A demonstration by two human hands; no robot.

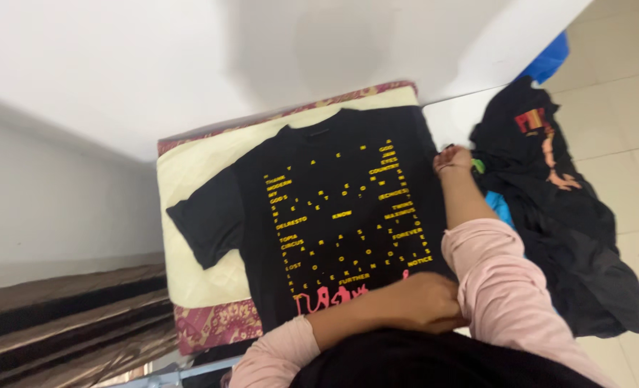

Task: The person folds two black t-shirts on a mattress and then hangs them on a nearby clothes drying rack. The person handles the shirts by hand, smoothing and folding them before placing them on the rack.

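The shirt [334, 208] lies spread flat, unfolded — left hand [424, 302] grips its hem, fingers closed; right hand [452, 158] pinches its far edge. Folding seems barely begun; a pile [564, 208] waits beyond.

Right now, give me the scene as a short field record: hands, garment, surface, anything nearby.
left hand: pressed on the lower hem of the shirt, fingers curled
right hand: on the shirt's right edge near the sleeve
black T-shirt: laid flat, front up, yellow and pink print
surface: cream cloth with a patterned maroon border
nearby: pile of dark clothes at the right
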